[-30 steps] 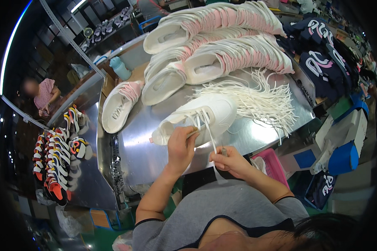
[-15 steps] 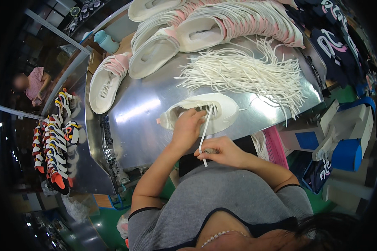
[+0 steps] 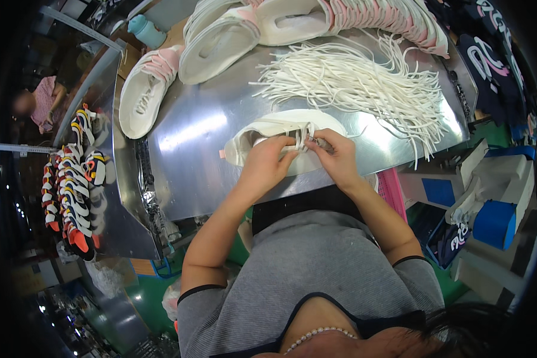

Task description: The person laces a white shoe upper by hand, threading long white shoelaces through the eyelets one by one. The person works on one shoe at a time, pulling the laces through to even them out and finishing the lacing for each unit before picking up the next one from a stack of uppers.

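Observation:
A white shoe upper (image 3: 259, 128) lies on its side on the metal table in front of me, its toe to the right and a pink tab at its heel end. White shoelace (image 3: 305, 132) runs through the eyelets at its throat. My left hand (image 3: 269, 162) grips the shoe at the opening, thumb and fingers bent by the eyelets. From the right, my right hand (image 3: 338, 156) pinches the lace at the same eyelets. A small greyish thing shows among its fingers, too small to name. The two hands' fingertips nearly meet.
A heap of loose white laces (image 3: 352, 83) lies beyond the shoe. Nested white and pink shoe uppers (image 3: 221, 51) line the far edge; a single upper (image 3: 143, 95) lies left. A light-blue bottle (image 3: 146, 31) stands behind. A pink basket (image 3: 391, 192) sits below the table's right edge.
My right hand has moved up from near the table's front edge to the eyelets. The lace end it had drawn toward me no longer hangs there. My left hand has shifted slightly at the opening.

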A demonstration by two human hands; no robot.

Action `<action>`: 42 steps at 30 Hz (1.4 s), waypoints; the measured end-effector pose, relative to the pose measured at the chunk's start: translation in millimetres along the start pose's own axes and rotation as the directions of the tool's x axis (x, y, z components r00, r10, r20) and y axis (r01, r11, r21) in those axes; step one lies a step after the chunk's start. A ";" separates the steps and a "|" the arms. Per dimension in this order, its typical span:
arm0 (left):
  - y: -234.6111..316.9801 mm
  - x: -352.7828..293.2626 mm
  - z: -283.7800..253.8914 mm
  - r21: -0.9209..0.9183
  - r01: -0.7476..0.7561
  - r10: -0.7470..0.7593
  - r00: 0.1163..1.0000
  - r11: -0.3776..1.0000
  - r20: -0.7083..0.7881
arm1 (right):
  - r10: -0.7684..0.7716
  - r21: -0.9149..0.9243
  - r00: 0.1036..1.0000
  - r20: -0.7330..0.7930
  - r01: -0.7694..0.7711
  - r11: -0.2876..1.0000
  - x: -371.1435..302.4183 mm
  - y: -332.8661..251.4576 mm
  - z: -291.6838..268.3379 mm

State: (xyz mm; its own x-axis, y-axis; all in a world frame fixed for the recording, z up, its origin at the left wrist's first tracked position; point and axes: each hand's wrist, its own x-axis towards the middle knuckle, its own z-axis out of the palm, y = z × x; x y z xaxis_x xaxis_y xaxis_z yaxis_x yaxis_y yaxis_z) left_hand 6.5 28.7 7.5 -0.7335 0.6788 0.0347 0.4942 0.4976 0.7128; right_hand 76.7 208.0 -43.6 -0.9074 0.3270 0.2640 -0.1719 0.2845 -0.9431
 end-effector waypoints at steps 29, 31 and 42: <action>2.5 1.0 -2.1 0.011 0.082 -0.083 0.995 0.997 0.050 | -0.296 -0.028 0.916 0.272 0.315 0.949 -3.1 -3.0 -13.1; 1.6 2.1 -1.0 0.029 0.102 -0.104 0.991 0.994 0.079 | -0.259 0.063 0.919 0.298 0.252 0.966 -0.9 2.1 -12.8; 11.1 -0.2 1.4 0.077 0.104 -0.104 0.995 0.992 -0.001 | -0.406 -0.312 0.911 0.071 0.407 0.858 2.2 -2.5 -5.6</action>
State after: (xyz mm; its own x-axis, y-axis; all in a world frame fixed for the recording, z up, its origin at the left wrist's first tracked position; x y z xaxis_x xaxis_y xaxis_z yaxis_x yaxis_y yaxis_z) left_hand 12.7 34.9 14.4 -0.7812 0.6230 -0.0392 0.4498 0.6053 0.6567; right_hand 77.3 213.1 -39.6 -0.7844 0.1181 0.6089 -0.3969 0.6587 -0.6392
